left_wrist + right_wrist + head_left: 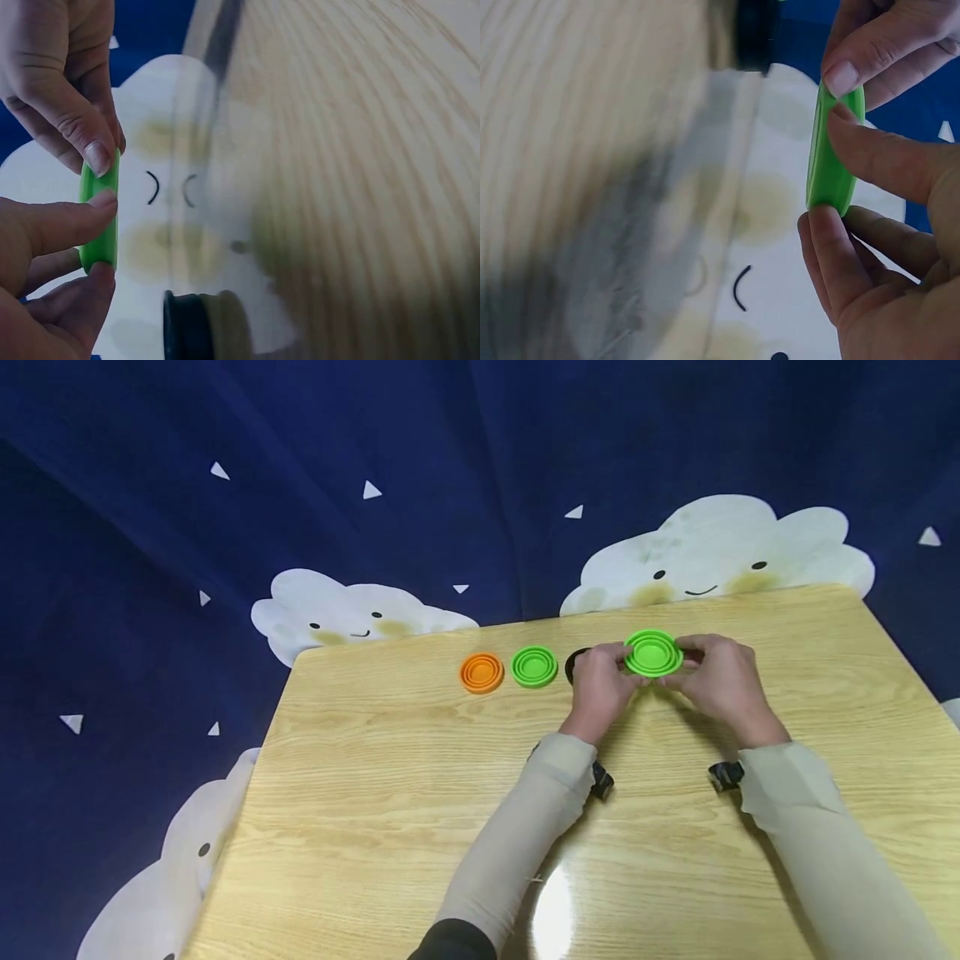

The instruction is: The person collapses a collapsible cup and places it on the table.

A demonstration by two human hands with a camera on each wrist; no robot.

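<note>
A bright green collapsible cup [652, 655], folded flat into concentric rings, is held just above the table near its far edge. My left hand [603, 687] pinches its left rim between thumb and fingers. On the opposite rim, my right hand [722, 683] pinches it the same way. Both wrist views show the cup edge-on, as a thin green band [100, 229] between the two hands. Just left of my left hand lies a dark round piece [572, 667], mostly covered by that hand in the head view.
To the left, a second green collapsed cup [534, 667] and an orange one [482, 672] lie flat in a row. The wooden table [375, 793] ends at a dark blue curtain [420, 468] printed with clouds.
</note>
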